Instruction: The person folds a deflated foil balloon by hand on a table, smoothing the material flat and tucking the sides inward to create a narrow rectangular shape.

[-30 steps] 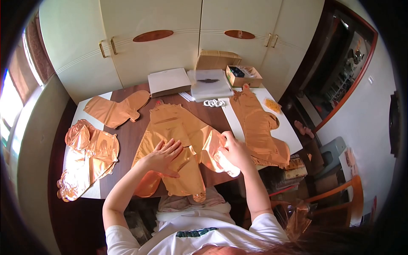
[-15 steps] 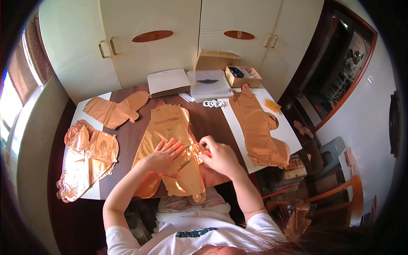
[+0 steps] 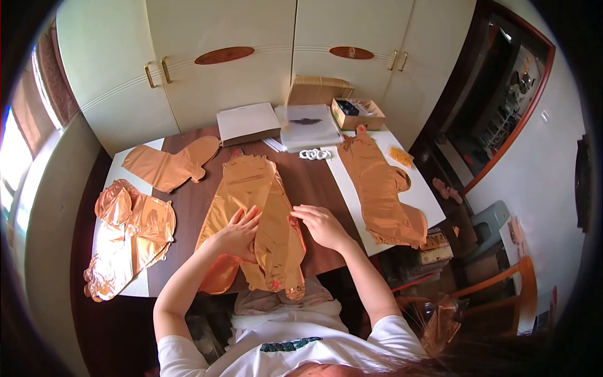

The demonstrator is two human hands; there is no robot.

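A flat rose-gold foil balloon lies lengthwise in front of me, its right side folded over toward the middle in a long flap. My left hand rests on the balloon with its fingers spread, beside the edge of the flap. At the right edge of the fold is my right hand, fingers stretched out and their tips touching or just at the foil. Part of the foil beneath my left hand is hidden.
More flat foil balloons lie on the brown table: a crumpled one at left, another behind it, and one at right. At the back are a white box, plastic sheets, white rings and a small carton.
The balloon's right side has been folded over to the left into a smooth flap. My right hand has loosened from its pinch, and my left hand has shifted slightly left.
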